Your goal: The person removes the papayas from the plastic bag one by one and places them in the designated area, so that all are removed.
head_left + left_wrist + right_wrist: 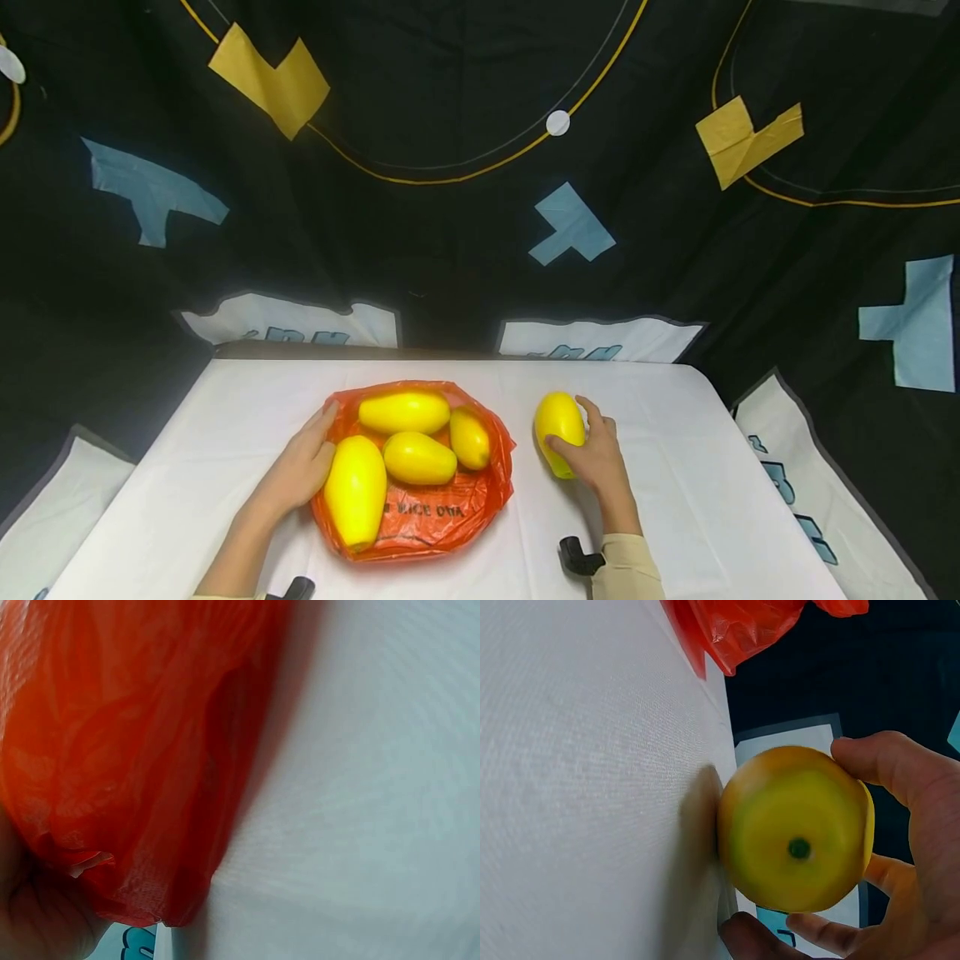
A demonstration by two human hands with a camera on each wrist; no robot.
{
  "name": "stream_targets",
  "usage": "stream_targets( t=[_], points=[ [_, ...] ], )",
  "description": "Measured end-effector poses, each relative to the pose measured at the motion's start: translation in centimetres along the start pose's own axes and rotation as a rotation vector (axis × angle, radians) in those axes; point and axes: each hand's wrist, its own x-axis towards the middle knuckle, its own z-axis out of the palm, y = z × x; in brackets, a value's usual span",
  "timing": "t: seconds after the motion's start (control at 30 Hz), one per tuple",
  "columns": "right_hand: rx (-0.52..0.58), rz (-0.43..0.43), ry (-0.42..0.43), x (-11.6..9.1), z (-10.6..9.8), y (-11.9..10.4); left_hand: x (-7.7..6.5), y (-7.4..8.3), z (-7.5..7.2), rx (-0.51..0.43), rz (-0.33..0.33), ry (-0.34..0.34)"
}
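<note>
My right hand [600,454] grips a smooth yellow papaya [557,425] to the right of the bag. In the right wrist view, thumb and fingers curve round that fruit, whose green-dotted end faces the camera, close against the white cloth. My left hand [300,467] holds the left rim of a red plastic bag [427,533]; part of its fingers is hidden behind the plastic. Inside the opened bag lie several more papayas, the largest [356,492] beside my left thumb. The left wrist view shows the outside of the bag [142,750] bulging beside the hand.
A white cloth [675,475] covers the table. Behind the far edge hangs a black curtain [442,258] with yellow and blue tape shapes. Black wrist mounts [577,557] stick out beside both wrists.
</note>
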Motion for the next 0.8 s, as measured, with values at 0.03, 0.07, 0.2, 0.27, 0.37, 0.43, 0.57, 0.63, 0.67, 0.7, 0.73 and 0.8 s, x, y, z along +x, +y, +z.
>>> stream_targets(
  t=[0.03, 0.07, 0.2, 0.27, 0.37, 0.43, 0.57, 0.63, 0.67, 0.7, 0.73, 0.8],
  points=[
    [0.003, 0.003, -0.006, -0.03, -0.05, -0.01, 0.00, -0.04, 0.04, -0.001, -0.004, -0.001],
    [0.006, 0.004, -0.009, -0.05, -0.10, -0.04, -0.01, -0.06, 0.07, -0.003, -0.004, -0.004],
    [0.009, -0.005, -0.018, -0.07, -0.18, -0.15, 0.04, -0.09, 0.10, -0.011, -0.004, -0.005],
    [0.006, -0.006, -0.018, -0.08, -0.19, -0.21, 0.02, -0.11, 0.12, -0.011, -0.003, -0.005],
    [0.001, -0.004, -0.014, -0.09, -0.22, -0.30, 0.03, -0.09, 0.10, -0.007, -0.008, -0.006],
    [-0.003, -0.005, -0.012, -0.10, -0.27, -0.35, 0.04, -0.07, 0.09, -0.004, -0.012, -0.009],
    [-0.007, -0.009, -0.007, -0.11, -0.45, -0.45, 0.04, -0.07, 0.04, 0.005, -0.012, -0.009],
    [-0.004, -0.010, -0.003, -0.10, -0.58, -0.51, 0.04, -0.03, 0.01, 0.013, -0.009, -0.007],
    [0.000, -0.008, -0.001, -0.10, -0.66, -0.54, 0.03, -0.01, -0.02, 0.016, -0.007, -0.007],
    [0.003, -0.007, 0.001, -0.09, -0.73, -0.57, 0.02, 0.03, -0.03, 0.018, -0.007, -0.006],
    [0.007, -0.009, 0.004, -0.10, -0.80, -0.61, 0.01, 0.07, -0.05, 0.020, -0.006, -0.005],
    [0.014, -0.018, 0.010, -0.13, -0.96, -0.72, 0.01, 0.15, -0.11, 0.017, -0.005, -0.006]
  ],
)
